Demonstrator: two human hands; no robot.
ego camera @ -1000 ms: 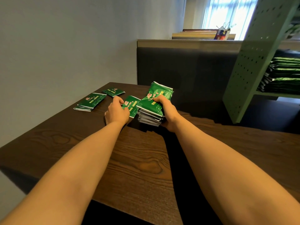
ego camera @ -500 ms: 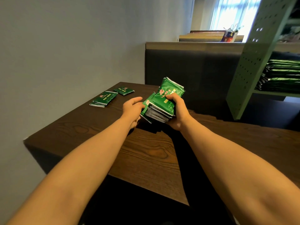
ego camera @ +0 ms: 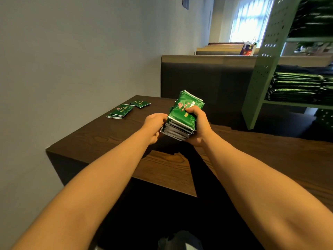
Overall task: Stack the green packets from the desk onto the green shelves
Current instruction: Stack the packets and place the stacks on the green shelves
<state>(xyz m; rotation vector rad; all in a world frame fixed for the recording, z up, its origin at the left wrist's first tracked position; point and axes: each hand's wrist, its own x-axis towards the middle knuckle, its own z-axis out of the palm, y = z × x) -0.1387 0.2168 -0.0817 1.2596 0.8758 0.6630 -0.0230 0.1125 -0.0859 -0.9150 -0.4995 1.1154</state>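
The stack of packets (ego camera: 182, 120) is off the bench (ego camera: 108, 141), held just above it and tilted, with its glossy green top face leaning toward me and its silver edges fanned out a little at the near end. My right grip (ego camera: 200, 127) is clamped on it, thumb across the top packet and fingers curled underneath. My left grip (ego camera: 155, 125) is pushed up against the stack's left side. Its fingertips are hidden behind the packets, so I can't tell whether they wrap the edge or only press it.

I'd judge these light and soft, with slick foil skins, so the stack is more likely to slide apart than to weigh me down. The best hold is top and bottom through the middle, with the other palm squaring the side.

Two small piles, the nearer pile (ego camera: 120, 110) and the farther pile (ego camera: 140, 103), lie on the bench near the wall. The green shelves (ego camera: 261, 69) stand well apart on my right, already carrying stacked packets (ego camera: 295, 87).
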